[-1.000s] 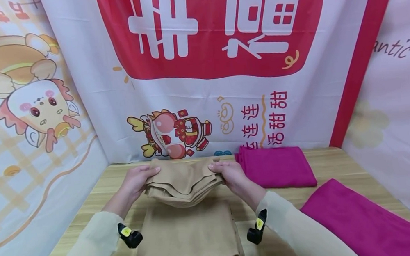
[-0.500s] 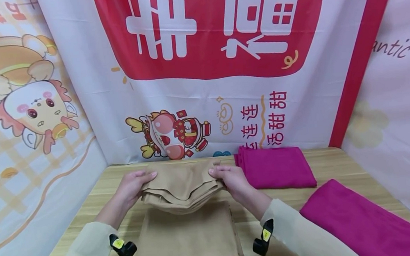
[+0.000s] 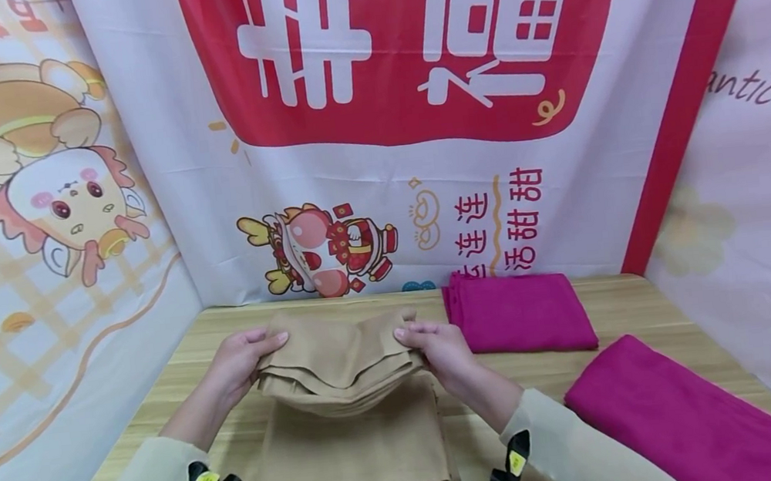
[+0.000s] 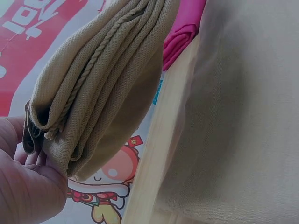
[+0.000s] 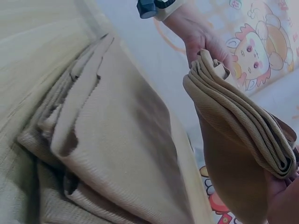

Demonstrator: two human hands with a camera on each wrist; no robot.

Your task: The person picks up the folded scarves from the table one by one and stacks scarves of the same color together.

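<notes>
Both hands hold up a folded tan cloth [image 3: 341,357] by its two ends, over the table, its middle sagging. My left hand [image 3: 238,363] pinches the left end, thumb on top; my right hand [image 3: 443,352] grips the right end the same way. Seen from the left wrist, the cloth's layers [image 4: 107,88] are stacked edge-on, with a twisted, cord-like edge among them. Just below, a larger folded tan cloth [image 3: 353,453] lies flat in several layers, and the held one overlaps its far part in the head view. In the right wrist view that lower cloth [image 5: 121,126] shows loose, raw-looking edges.
On the wooden table [image 3: 197,382], a folded magenta cloth [image 3: 521,316] lies at the back right. Another magenta cloth [image 3: 688,413] is spread along the right front, beside the right sleeve. Printed fabric walls [image 3: 379,171] close off the back and both sides.
The held tan cloth has come lower and closer to me, and its left end has shifted left with the left hand. The lower cloth and the magenta ones have stayed in place.
</notes>
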